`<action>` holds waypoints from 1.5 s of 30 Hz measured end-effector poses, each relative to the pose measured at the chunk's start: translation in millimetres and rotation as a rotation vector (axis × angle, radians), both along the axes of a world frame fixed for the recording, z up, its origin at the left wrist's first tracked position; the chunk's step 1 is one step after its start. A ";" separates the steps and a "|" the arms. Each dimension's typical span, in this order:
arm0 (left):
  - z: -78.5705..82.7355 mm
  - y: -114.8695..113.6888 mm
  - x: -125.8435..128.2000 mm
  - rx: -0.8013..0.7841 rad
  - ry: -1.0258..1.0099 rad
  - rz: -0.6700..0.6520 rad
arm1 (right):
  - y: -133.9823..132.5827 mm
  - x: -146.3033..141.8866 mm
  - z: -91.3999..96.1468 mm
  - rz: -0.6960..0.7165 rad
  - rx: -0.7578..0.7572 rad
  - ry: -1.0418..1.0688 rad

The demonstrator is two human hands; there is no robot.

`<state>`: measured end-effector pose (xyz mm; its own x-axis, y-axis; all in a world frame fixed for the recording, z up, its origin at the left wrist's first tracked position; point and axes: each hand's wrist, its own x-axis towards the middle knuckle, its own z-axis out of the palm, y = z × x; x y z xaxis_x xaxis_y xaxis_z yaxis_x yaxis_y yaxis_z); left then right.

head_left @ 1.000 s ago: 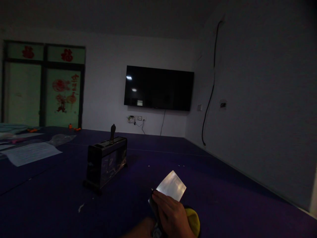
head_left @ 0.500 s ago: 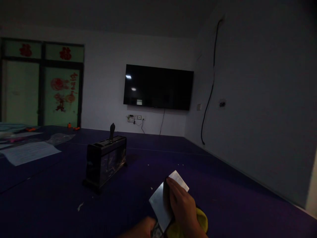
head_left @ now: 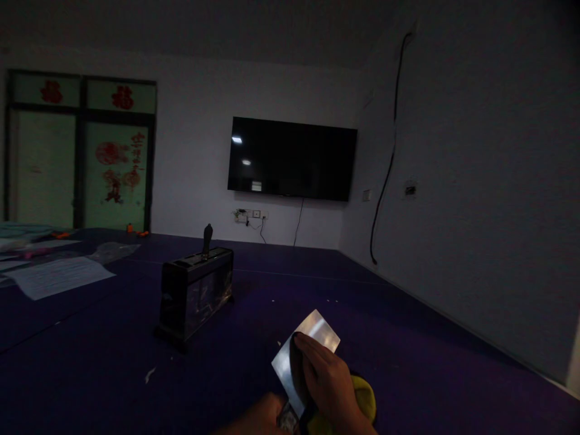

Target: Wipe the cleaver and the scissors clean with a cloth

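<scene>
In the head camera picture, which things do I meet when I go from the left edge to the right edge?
White paper sheet → black box with a handle sticking up → shiny metal blade → yellow cloth. The door and the television overlap these, so they are left out.

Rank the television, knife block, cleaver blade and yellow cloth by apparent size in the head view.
1. black wall-mounted television
2. black rectangular knife block
3. shiny steel cleaver blade, partly covered
4. yellow cloth, mostly hidden
</scene>
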<state>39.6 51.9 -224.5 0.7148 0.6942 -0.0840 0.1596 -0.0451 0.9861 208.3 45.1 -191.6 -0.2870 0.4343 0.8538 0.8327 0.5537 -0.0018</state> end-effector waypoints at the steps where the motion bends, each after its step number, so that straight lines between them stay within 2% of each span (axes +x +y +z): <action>1: 0.2 -0.8 -0.6 0.005 -0.008 0.002 | -2.3 -4.2 0.5 0.032 -0.017 -0.018; 6: 4.7 -6.0 -1.0 -0.002 -0.017 0.127 | -12.7 -22.1 4.9 0.173 -0.036 -0.125; 10: 8.9 -8.5 1.1 -0.036 -0.044 0.115 | -16.0 -27.4 7.4 0.222 -0.040 -0.143; 14: 12.0 -9.7 0.4 -0.005 0.021 0.122 | -15.6 -26.8 6.4 0.222 -0.051 -0.130; 19: 11.0 -10.3 -1.6 0.096 0.043 0.118 | -12.0 -20.0 4.2 0.157 -0.024 -0.097; 23: 2.2 -3.5 0.8 0.151 0.061 0.018 | -7.5 -9.3 3.7 0.084 -0.029 -0.040; 28: -5.2 1.4 1.8 0.142 0.030 -0.010 | -0.6 2.2 1.3 -0.044 -0.027 0.059; 31: -4.6 0.9 2.4 0.138 0.010 -0.031 | 1.4 4.0 0.0 -0.072 -0.024 0.075; 37: 0.7 -4.1 -0.2 0.142 0.172 0.091 | -6.5 -9.5 1.4 0.041 -0.062 -0.053; 40: 6.1 -10.8 -5.1 0.113 0.184 0.071 | -13.1 -20.2 4.1 0.122 -0.077 -0.114; 45: 18.0 -22.2 -8.4 0.041 0.178 0.023 | -20.5 -28.0 10.1 0.183 -0.080 -0.149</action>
<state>31.3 29.7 -206.5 0.6752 0.7155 -0.1794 0.3332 -0.0788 0.9396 180.4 24.6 -181.5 -0.4875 0.4281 0.7610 0.7128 0.6984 0.0637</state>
